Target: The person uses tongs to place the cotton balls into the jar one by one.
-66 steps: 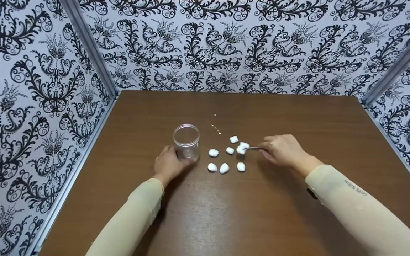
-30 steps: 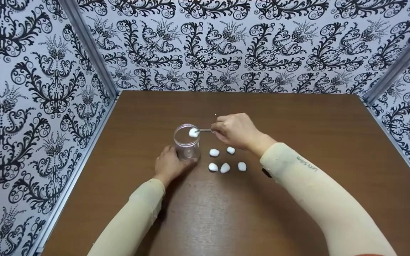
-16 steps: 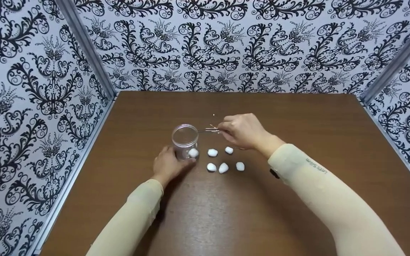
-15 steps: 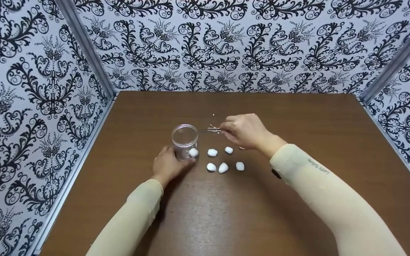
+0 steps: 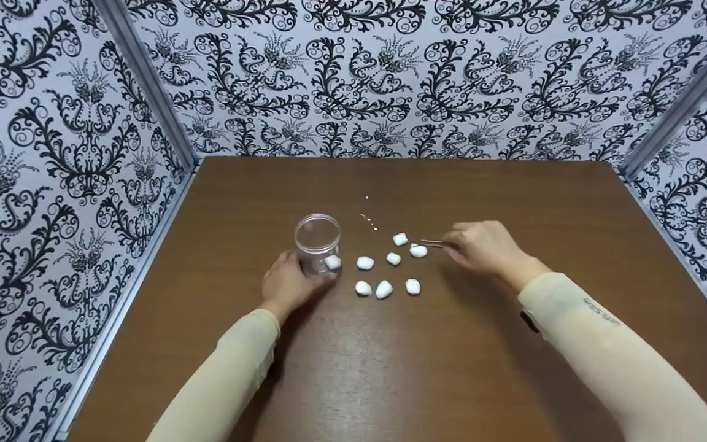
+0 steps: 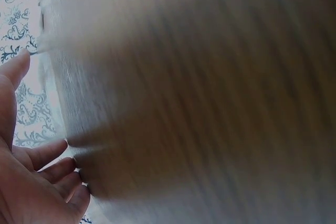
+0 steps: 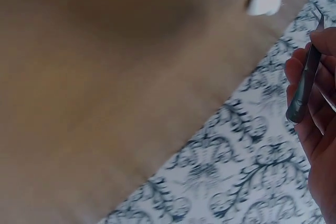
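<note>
In the head view my left hand (image 5: 289, 282) holds a clear open jar (image 5: 318, 236) low on its side, standing upright on the table. One white cotton ball (image 5: 332, 262) shows inside it. My left hand (image 6: 42, 171) has bent fingers in the left wrist view, where I cannot make out the jar. My right hand (image 5: 482, 245) pinches metal tweezers (image 5: 432, 244), whose spread tips are at a cotton ball (image 5: 418, 250); whether they touch it I cannot tell. The right wrist view shows the tweezers (image 7: 307, 80) between thumb and fingers.
Several more cotton balls, such as one at the back (image 5: 400, 239) and one at the front (image 5: 384, 289), lie between the jar and the tweezers. Small white specks (image 5: 369, 221) dot the brown table (image 5: 353, 368). Patterned walls (image 5: 390, 80) stand behind and at both sides.
The right hand carried a cotton ball to the jar and let it drop inside. With the tweezers parted, it has moved back right to another cotton ball. The left hand keeps its place.
</note>
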`<state>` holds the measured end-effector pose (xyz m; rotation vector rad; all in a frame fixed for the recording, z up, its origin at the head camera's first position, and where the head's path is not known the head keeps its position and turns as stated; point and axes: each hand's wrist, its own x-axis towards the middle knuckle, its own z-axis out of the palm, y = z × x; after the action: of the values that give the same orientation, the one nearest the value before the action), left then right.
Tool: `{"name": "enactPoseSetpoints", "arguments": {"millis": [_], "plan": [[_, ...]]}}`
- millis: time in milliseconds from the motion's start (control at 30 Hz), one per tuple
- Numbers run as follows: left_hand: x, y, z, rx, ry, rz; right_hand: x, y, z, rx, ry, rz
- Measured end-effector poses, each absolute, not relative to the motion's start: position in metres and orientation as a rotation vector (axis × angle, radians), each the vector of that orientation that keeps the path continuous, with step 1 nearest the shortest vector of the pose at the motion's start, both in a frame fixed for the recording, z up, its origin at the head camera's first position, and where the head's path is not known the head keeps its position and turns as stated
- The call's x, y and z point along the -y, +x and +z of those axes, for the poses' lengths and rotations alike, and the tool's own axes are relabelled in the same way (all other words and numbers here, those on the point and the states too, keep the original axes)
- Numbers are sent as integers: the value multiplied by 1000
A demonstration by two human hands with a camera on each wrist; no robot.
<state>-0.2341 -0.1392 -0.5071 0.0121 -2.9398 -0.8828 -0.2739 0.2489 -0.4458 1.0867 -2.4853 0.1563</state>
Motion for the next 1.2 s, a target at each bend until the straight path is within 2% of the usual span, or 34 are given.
{"name": "enactPoseSetpoints", "arguments": {"millis": [333, 1200], "plan": [[139, -233, -507, 2936, 17, -875, -272, -272, -459, 2599, 999, 127], [139, -234, -506, 2939, 23, -878, -261, -281, -463, 2680, 989, 68]]}}
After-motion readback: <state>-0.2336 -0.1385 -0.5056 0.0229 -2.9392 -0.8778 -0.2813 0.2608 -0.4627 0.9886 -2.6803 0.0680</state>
